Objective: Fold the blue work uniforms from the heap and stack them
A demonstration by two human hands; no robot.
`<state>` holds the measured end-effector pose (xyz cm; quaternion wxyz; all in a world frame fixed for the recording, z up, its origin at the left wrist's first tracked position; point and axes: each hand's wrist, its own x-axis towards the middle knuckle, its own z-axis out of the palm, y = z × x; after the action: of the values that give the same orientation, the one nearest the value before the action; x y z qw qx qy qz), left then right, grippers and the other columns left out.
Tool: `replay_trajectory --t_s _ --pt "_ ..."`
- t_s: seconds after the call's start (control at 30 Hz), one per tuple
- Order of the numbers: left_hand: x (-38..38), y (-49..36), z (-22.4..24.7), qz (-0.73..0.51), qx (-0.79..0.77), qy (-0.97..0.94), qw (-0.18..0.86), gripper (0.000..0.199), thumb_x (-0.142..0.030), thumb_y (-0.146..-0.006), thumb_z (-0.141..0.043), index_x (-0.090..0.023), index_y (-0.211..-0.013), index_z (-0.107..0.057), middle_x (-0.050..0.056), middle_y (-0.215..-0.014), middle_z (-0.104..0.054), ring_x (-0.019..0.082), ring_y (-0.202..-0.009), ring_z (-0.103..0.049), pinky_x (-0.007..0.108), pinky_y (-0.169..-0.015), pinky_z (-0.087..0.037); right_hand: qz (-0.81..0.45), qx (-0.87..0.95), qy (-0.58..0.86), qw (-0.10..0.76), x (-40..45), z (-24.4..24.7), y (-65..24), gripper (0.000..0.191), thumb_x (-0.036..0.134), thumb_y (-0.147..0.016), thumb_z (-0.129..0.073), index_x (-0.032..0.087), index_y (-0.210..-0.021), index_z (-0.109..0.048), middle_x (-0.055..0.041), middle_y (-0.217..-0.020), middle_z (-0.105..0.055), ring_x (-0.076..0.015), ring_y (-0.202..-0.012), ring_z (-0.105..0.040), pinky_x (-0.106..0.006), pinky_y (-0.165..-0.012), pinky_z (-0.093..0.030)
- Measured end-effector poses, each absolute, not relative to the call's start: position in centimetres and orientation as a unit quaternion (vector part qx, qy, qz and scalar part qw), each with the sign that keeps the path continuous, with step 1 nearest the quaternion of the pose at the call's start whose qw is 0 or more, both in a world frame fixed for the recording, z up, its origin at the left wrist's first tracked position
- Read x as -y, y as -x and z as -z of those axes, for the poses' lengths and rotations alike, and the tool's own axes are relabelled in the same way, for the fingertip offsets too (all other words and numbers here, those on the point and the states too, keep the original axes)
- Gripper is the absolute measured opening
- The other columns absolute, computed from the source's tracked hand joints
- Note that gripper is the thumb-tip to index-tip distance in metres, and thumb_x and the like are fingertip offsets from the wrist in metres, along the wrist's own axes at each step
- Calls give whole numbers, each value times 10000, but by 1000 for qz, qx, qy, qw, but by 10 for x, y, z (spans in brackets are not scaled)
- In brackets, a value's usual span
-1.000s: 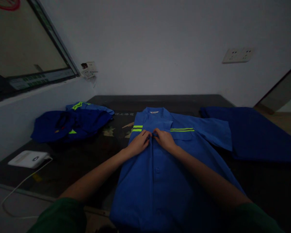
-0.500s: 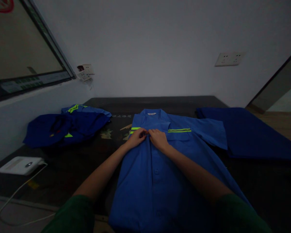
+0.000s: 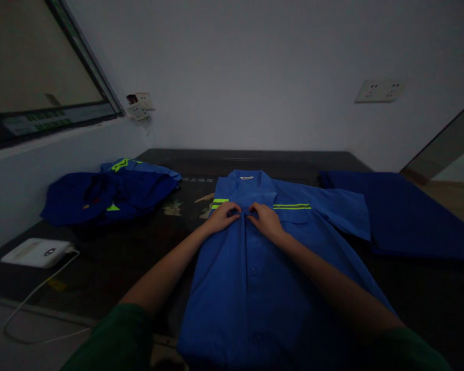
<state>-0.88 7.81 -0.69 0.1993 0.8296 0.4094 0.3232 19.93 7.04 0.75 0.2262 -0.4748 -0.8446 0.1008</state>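
A blue short-sleeved work shirt (image 3: 278, 288) with yellow-green stripes lies on the dark table, collar at the far end. At chest height on its front opening, my left hand (image 3: 225, 216) pinches the edge of the placket. Just to the right, my right hand (image 3: 266, 219) has its thumb and fingers bent at the same front edge, gripping the cloth there. A small gap separates the two hands. Below them, a button (image 3: 253, 271) shows on the front. Whether a button sits between my fingertips is too dark to see.
Crumpled blue clothing (image 3: 112, 198) with yellow-green trim lies at the left. A white box-shaped device (image 3: 36, 252) with a cable sits at the table's (image 3: 139, 268) left front. Folded dark blue cloth (image 3: 402, 216) is on the right. Wall sockets (image 3: 379, 91) are behind.
My hands, nearly touching before, have drawn slightly apart at the placket, the right one moving right. The whole view has shifted a little.
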Motion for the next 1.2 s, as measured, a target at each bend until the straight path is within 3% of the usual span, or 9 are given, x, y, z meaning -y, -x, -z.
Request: replay_trajectory --t_s 0.13,0.27,0.43,0.6,0.8,0.97,1.07,1.2 --pt "-80 11 10 -318 -406 -834 195 138 -290 -882 -546 -187 -947 -608 57 -970 -631 204 -929 -547 312 -790 -471 -89 845 481 219 -69 -7 -197 74 183 -857 -592 191 -926 -616 -46 -940 -667 -196 -940 -593 -274 -765 -427" --pt "-81 13 12 -318 -400 -837 197 168 -317 -902 -522 -187 -972 -602 60 -977 -626 210 -933 -545 322 -800 -468 -83 841 483 231 -69 -9 -189 135 199 -845 -617 200 -979 -609 -50 -981 -661 -197 -951 -586 -277 -761 -426" --pt "-80 11 12 -309 -407 -839 188 160 -300 -912 -504 -188 -976 -600 67 -996 -632 214 -950 -553 343 -853 -453 -99 853 457 233 -68 -4 -188 73 169 -872 -587 178 -920 -642 -52 -938 -663 -191 -937 -584 -288 -803 -445" --pt "-80 7 10 -297 -425 -836 179 138 -290 -913 -504 -197 -959 -594 57 -989 -635 212 -976 -560 348 -901 -433 -65 876 409 247 -56 3 -208 203 207 -896 -572 163 -1060 -684 -96 -1148 -635 -216 -1060 -560 -333 -943 -443" --pt "-80 0 8 -274 -447 -839 150 111 -267 -915 -496 -198 -913 -583 45 -935 -625 210 -941 -557 351 -886 -427 -15 902 391 180 -42 8 -217 271 215 -924 -521 157 -1131 -687 -115 -1182 -653 -233 -1079 -590 -371 -985 -447" --pt "-68 -11 5 -226 -496 -834 87 145 -291 -933 -480 -229 -985 -600 41 -1026 -614 223 -1029 -534 411 -967 -372 -9 916 363 171 -39 8 -217 299 217 -932 -508 164 -1182 -664 -130 -1229 -637 -246 -1136 -582 -452 -1089 -346" --pt "-62 -15 4 -217 -514 -828 56 201 -297 -910 -525 -263 -1097 -590 40 -1118 -592 240 -1127 -503 465 -1040 -303 -75 900 380 203 -48 1 -218 263 202 -939 -491 173 -1109 -690 -108 -1166 -670 -215 -1107 -600 -392 -1045 -394" --pt "-74 -7 5 -265 -512 -813 80 436 -306 -861 -589 -236 -1280 -494 84 -1264 -530 243 -1221 -467 416 -1048 -358 -169 843 450 240 -67 -16 -204 203 192 -923 -530 152 -1054 -679 -87 -1049 -708 -172 -967 -651 -271 -866 -472"
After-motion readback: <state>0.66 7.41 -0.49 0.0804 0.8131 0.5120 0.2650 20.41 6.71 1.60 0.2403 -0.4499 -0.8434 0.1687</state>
